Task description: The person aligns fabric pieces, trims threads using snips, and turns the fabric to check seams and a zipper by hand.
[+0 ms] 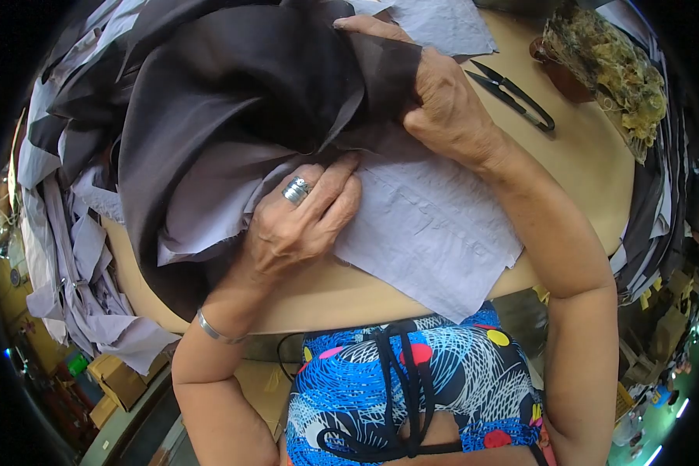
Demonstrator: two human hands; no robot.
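Note:
A large dark brown-black cloth point(202, 132) lies bunched over the table. Joined or tucked against it is a pale grey cloth point(435, 241) with frayed edges and a stitched line. My left hand point(307, 213), wearing a wide silver ring, has its fingers bent and close together on the grey cloth. Its fingertips meet the fold where grey and dark cloth come together, so they are partly hidden. My right hand point(450, 105) pinches the dark cloth between thumb and fingers and holds it raised. Black thread snips point(512, 97) lie just right of my right hand.
The tan table point(598, 179) has a rounded edge near my body. A clump of yellowish fibre point(606, 70) sits at the upper right by a reddish-brown object point(563, 74). Grey and dark garment pieces point(70, 256) hang over the left side. Cardboard boxes point(120, 380) stand lower left.

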